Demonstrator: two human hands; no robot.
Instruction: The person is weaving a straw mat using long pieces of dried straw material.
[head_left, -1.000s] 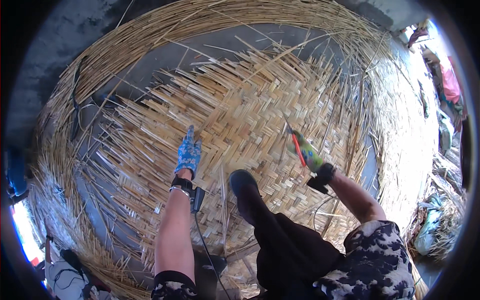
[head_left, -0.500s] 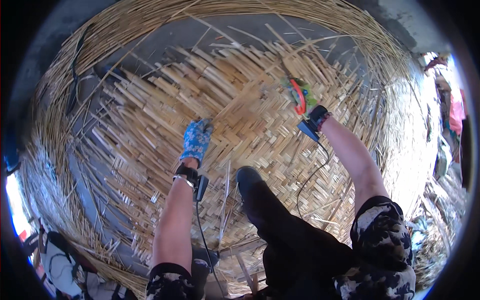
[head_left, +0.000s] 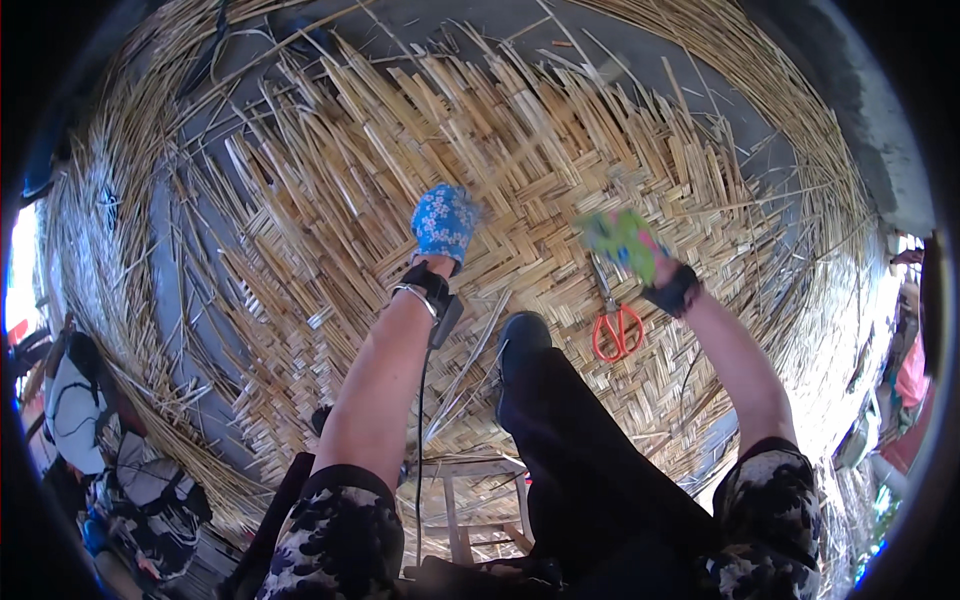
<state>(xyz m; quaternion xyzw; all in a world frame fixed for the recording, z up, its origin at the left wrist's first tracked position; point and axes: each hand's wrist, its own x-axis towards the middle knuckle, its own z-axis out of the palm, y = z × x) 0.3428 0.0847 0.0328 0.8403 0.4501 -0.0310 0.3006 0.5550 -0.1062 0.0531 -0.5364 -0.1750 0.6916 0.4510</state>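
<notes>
A herringbone mat of split reed strips (head_left: 560,260) lies under both hands, its far and left strip ends loose. My left hand (head_left: 445,222), in a blue flowered glove, is closed over the mat's middle. From its fingers a pale reed strip (head_left: 515,155) slants up to the right, blurred. My right hand (head_left: 622,242), in a green flowered glove, hovers over or touches the woven part; motion smears its fingers. Scissors with orange-red handles (head_left: 618,335) rest on the weave just below it, blades pointing away from me.
My dark shoe (head_left: 523,335) presses on the mat in front of me. Bundles of long reeds (head_left: 120,240) curve around the mat. A wooden stool (head_left: 465,520) stands near my legs. At lower left another person's blue-gloved hand (head_left: 95,533) shows.
The scissors have left my right hand and now lie on the mat. My right hand has come lower; my left hand sits farther up and right, partly because the view shifted.
</notes>
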